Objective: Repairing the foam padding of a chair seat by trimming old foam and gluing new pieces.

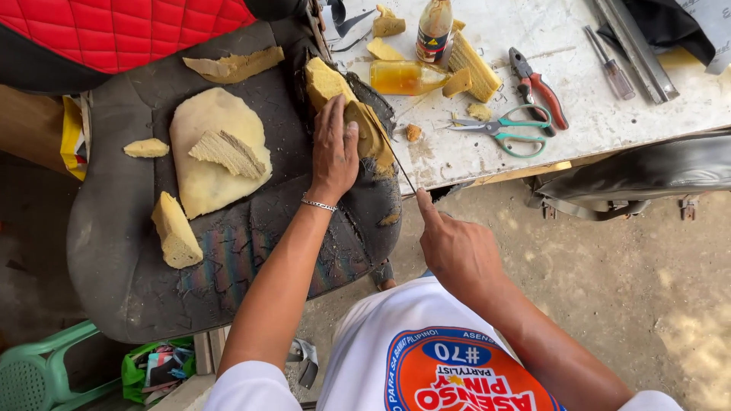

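Foam lies under flat left fingers — right fingers pinch blade.

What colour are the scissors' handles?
Teal green handles on the scissors, seen in the head view, lying on the white table.

Scissors, pliers, a screwdriver and bottles on the table.

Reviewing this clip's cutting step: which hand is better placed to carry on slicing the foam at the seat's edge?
Right. The right hand grips the thin blade running into the foam piece; the left hand lies flat on that foam, steadying it.
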